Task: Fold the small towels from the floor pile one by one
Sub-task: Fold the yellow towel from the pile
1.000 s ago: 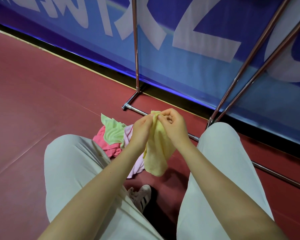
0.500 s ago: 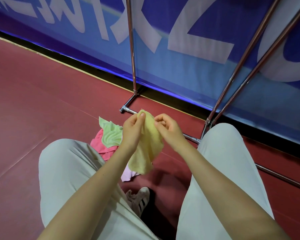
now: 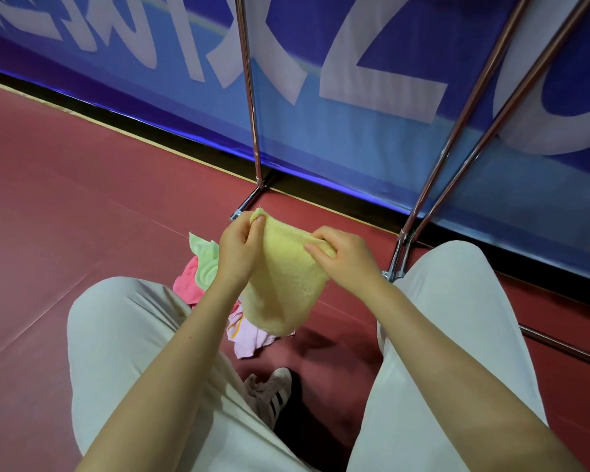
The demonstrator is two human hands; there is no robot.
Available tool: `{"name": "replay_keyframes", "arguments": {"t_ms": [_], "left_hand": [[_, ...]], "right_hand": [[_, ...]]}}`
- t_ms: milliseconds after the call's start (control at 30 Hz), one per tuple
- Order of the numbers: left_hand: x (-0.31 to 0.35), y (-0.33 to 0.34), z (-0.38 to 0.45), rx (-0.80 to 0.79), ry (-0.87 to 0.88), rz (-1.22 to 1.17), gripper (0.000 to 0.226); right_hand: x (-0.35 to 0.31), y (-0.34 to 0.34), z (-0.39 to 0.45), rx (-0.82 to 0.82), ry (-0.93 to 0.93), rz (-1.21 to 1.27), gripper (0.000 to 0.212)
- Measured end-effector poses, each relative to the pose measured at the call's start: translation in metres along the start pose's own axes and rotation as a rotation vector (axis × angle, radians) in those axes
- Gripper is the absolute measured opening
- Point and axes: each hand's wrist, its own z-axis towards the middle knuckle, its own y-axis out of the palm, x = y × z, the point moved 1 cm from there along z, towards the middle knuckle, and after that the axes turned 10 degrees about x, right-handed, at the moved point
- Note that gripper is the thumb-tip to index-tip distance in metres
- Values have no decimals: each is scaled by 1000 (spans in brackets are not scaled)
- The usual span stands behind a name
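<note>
Yellow towel (image 3: 288, 284) hangs mid-air between two hands: left hand (image 3: 241, 247) pinches its ten o'clock corner, right hand (image 3: 343, 255) its two o'clock corner. Below at eight o'clock, a floor pile (image 3: 218, 294) shows three towels: one green, two pink.

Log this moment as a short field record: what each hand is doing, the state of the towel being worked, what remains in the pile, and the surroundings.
left hand: pinches the top left corner of the yellow towel
right hand: pinches the towel's top right edge
yellow towel: held up above the floor, stretched between the hands, hanging down, not yet folded
floor pile: green towel, pink towel, pale pink towel, crumpled together
surroundings: red floor, metal rack, blue banner
</note>
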Motion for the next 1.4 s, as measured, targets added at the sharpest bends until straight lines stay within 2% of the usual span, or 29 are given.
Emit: {"name": "replay_keyframes", "arguments": {"t_ms": [100, 167, 300, 367, 467, 633, 767, 900, 967, 1133, 1300, 1400], "left_hand": [[7, 4, -4, 3, 27, -30, 27], [12, 7, -7, 9, 50, -50, 26], [23, 11, -17, -42, 99, -89, 22], [28, 14, -26, -91, 140, -94, 22], [32, 18, -37, -180, 177, -82, 17], [31, 20, -38, -223, 175, -105, 16], [34, 16, -35, -171, 70, -174, 22], [31, 13, -27, -97, -68, -261, 29], [26, 13, -25, -86, -134, -304, 30], [21, 10, -21, -2, -223, -338, 29], [18, 8, -18, 21, -249, -360, 26], [22, 6, -18, 44, -219, -371, 27]], "right_hand": [[0, -11, 0, 50, -48, -56, 19], [4, -15, 2, 9, -42, -137, 29], [16, -16, 4, -68, 77, -244, 52], [23, -14, 5, -68, 100, -286, 44], [30, -8, 4, -74, 124, -319, 21], [44, -5, 1, -88, 248, -299, 7], [48, -3, 3, -49, 468, 25, 18], [44, 3, 2, 2, 740, 527, 5], [41, 2, 2, 10, 793, 690, 4], [38, -5, 5, 98, 771, 748, 16], [26, -13, 8, 325, 466, 459, 9], [23, -14, 6, 417, 314, 332, 17]]}}
